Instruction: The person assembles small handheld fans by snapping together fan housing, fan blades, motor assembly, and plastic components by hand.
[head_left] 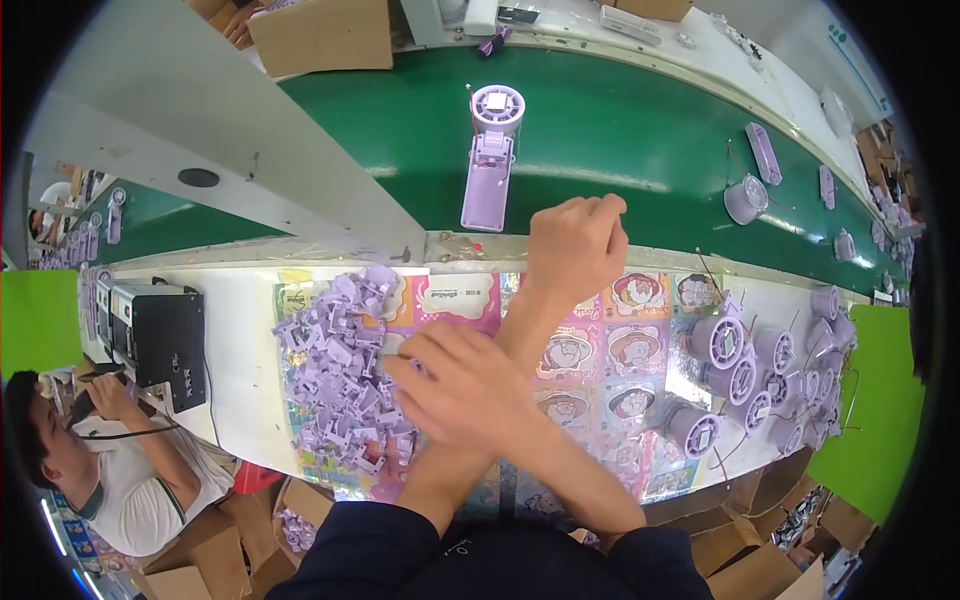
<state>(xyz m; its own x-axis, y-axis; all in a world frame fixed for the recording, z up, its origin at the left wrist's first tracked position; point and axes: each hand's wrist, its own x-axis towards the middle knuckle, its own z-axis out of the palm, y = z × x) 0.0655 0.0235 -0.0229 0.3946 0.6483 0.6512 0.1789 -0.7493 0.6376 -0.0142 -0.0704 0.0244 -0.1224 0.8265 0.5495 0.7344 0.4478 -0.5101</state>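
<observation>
My forearms cross, the right one over the left. My left hand (578, 245) is closed above the near edge of the green conveyor belt (630, 130). Its fingers curl away from view, so anything inside them is hidden. Just left of it, a light-purple handheld fan body (487, 195) lies on the belt with its round head away from me and thin wires showing. My right hand (455, 385) is open, its fingers apart and bent at the right edge of a heap of small purple plastic brackets (345, 375). I see nothing held in it.
Several round purple fan heads (718, 342) with wires stand at the right of the table. A grey post (250, 150) slants across the left, near a black box-shaped device (170, 345). A person (130, 470) sits at the lower left. Cardboard boxes (750, 550) flank me.
</observation>
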